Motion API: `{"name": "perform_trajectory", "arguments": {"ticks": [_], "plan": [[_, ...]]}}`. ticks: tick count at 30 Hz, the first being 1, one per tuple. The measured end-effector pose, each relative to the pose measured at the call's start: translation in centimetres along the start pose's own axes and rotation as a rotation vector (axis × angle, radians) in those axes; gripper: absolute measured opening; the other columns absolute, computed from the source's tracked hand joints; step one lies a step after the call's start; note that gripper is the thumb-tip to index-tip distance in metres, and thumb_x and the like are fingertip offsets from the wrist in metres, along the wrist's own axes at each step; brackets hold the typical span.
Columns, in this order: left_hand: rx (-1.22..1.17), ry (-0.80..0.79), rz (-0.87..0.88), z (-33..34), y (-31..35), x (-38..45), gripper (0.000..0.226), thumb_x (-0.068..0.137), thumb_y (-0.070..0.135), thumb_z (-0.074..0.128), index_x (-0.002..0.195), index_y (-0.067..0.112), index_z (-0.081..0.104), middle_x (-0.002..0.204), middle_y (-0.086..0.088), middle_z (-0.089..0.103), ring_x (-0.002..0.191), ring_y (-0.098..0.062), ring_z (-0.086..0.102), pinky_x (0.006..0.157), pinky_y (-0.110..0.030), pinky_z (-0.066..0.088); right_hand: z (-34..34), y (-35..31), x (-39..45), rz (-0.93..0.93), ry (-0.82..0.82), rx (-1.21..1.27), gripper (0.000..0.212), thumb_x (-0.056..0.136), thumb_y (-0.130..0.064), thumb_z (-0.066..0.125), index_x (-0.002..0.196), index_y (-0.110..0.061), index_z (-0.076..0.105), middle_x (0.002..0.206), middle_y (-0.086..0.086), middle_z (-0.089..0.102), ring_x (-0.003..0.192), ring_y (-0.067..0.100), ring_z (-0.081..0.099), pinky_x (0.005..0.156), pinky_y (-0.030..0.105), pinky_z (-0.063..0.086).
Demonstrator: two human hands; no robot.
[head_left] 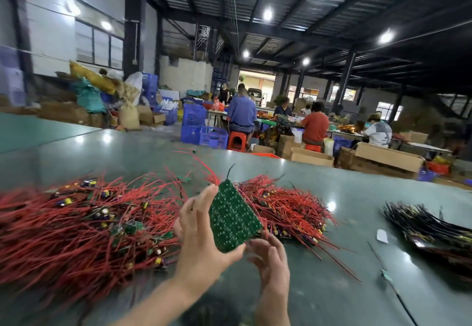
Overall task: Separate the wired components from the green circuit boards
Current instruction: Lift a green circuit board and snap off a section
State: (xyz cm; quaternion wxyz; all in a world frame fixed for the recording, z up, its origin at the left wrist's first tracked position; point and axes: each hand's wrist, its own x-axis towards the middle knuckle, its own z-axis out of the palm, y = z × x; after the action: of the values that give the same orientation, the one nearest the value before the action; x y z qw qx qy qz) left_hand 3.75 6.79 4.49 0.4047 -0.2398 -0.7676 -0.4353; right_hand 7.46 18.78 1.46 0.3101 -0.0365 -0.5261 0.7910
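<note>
A green circuit board panel (pixel 233 217) dotted with solder points stands tilted above the table, with red and black wires sticking out behind its top. My left hand (pixel 198 239) grips it along its left edge and lower corner. My right hand (pixel 269 261) hovers just below the panel's lower right corner with its fingers loosely curled, holding nothing. A big heap of red wired components (pixel 84 226) lies to the left, and another red heap (pixel 288 210) lies right behind the panel.
A pile of black wired parts (pixel 431 228) lies at the right on the green table (pixel 332 287). A white scrap (pixel 382 235) and a loose black wire (pixel 388 277) lie near it. Several people sit working at far tables among cardboard boxes and blue crates.
</note>
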Motion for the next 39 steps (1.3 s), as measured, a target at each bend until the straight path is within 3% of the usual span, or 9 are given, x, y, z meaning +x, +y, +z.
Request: {"name": "perform_trajectory", "arguments": {"ticks": [6, 11, 16, 20, 24, 27, 30, 35, 39], "plan": [[0.007, -0.015, -0.203, -0.9, -0.1, -3.3, 0.109, 0.041, 0.063, 0.065, 0.137, 0.031, 0.026, 0.131, 0.01, 0.04, 0.118, -0.018, 0.039, 0.089, -0.042, 0.031, 1.2, 0.7, -1.8, 0.106, -0.161, -0.035, 0.02, 0.087, 0.004, 0.053, 0.09, -0.009, 0.068, 0.088, 0.004, 0.074, 0.08, 0.011, 0.068, 0.07, 0.02, 0.054], [-0.01, -0.128, -0.14, -1.2, -0.2, -3.8, 0.108, 0.047, 0.069, 0.066, 0.139, 0.04, 0.018, 0.137, 0.017, 0.041, 0.12, -0.003, 0.038, 0.092, -0.036, 0.024, 0.2, 0.2, -0.8, 0.13, -0.117, -0.119, 0.013, 0.088, -0.005, 0.059, 0.095, -0.005, 0.07, 0.09, 0.011, 0.074, 0.082, 0.019, 0.069, 0.066, 0.026, 0.055], [-0.47, -0.127, -0.426, -1.6, -0.8, -2.5, 0.06, 0.074, 0.035, 0.074, 0.115, 0.042, 0.031, 0.108, 0.008, 0.059, 0.099, -0.003, 0.059, 0.092, -0.026, 0.043, -1.1, -0.8, 0.1, 0.053, -0.144, -0.207, 0.012, 0.088, -0.001, 0.058, 0.094, -0.002, 0.068, 0.086, 0.008, 0.074, 0.08, 0.016, 0.067, 0.073, 0.025, 0.055], [-0.531, -0.231, -0.484, -1.5, -1.8, -2.6, 0.052, 0.078, 0.008, 0.074, 0.109, 0.029, 0.038, 0.103, -0.004, 0.065, 0.094, -0.007, 0.063, 0.087, -0.023, 0.047, -1.1, -1.4, -0.2, 0.0, -0.22, -0.289, 0.014, 0.088, 0.003, 0.056, 0.095, 0.0, 0.067, 0.083, 0.007, 0.073, 0.078, 0.012, 0.065, 0.073, 0.022, 0.053], [-0.61, -0.251, -0.556, -1.5, -2.3, -2.7, 0.046, 0.075, 0.011, 0.076, 0.104, 0.026, 0.043, 0.094, 0.002, 0.072, 0.087, -0.004, 0.067, 0.072, -0.011, 0.049, -0.4, -1.5, -0.7, 0.067, -0.282, -0.272, 0.015, 0.092, -0.001, 0.051, 0.1, -0.005, 0.062, 0.088, 0.001, 0.071, 0.081, 0.006, 0.065, 0.069, 0.018, 0.053], [-0.657, -0.268, -0.632, -1.3, -2.3, -2.8, 0.048, 0.067, 0.019, 0.082, 0.099, 0.021, 0.046, 0.089, 0.006, 0.074, 0.079, -0.005, 0.07, 0.062, -0.011, 0.05, 0.1, -1.2, -1.1, -0.017, -0.277, -0.412, 0.015, 0.094, -0.005, 0.05, 0.103, -0.012, 0.06, 0.097, 0.003, 0.068, 0.093, 0.011, 0.064, 0.086, 0.028, 0.052], [-0.715, -0.306, -0.682, -1.6, -2.2, -2.6, 0.057, 0.054, 0.035, 0.082, 0.102, 0.02, 0.054, 0.093, 0.006, 0.074, 0.085, -0.007, 0.07, 0.067, -0.014, 0.051, 0.3, -0.9, -1.2, -0.053, -0.275, -0.456, 0.016, 0.093, -0.009, 0.052, 0.108, -0.01, 0.057, 0.103, 0.008, 0.066, 0.101, 0.021, 0.061, 0.095, 0.039, 0.047], [-0.717, -0.278, -0.672, -1.6, -1.5, -2.9, 0.05, 0.058, 0.032, 0.078, 0.101, 0.022, 0.055, 0.091, 0.012, 0.073, 0.082, -0.003, 0.069, 0.063, -0.009, 0.049, 0.3, -0.9, -1.1, -0.107, -0.24, -0.481, 0.01, 0.089, -0.006, 0.059, 0.098, -0.01, 0.057, 0.089, 0.007, 0.067, 0.085, 0.018, 0.063, 0.082, 0.037, 0.051], [-0.727, -0.274, -0.638, -1.7, -0.8, -2.9, 0.028, 0.074, 0.017, 0.075, 0.091, 0.027, 0.055, 0.081, 0.034, 0.067, 0.078, 0.013, 0.063, 0.061, 0.0, 0.043, 0.1, -1.1, -0.9, -0.145, -0.242, -0.492, 0.009, 0.088, -0.006, 0.059, 0.097, -0.007, 0.061, 0.09, 0.007, 0.068, 0.089, 0.02, 0.064, 0.082, 0.036, 0.051]]}}
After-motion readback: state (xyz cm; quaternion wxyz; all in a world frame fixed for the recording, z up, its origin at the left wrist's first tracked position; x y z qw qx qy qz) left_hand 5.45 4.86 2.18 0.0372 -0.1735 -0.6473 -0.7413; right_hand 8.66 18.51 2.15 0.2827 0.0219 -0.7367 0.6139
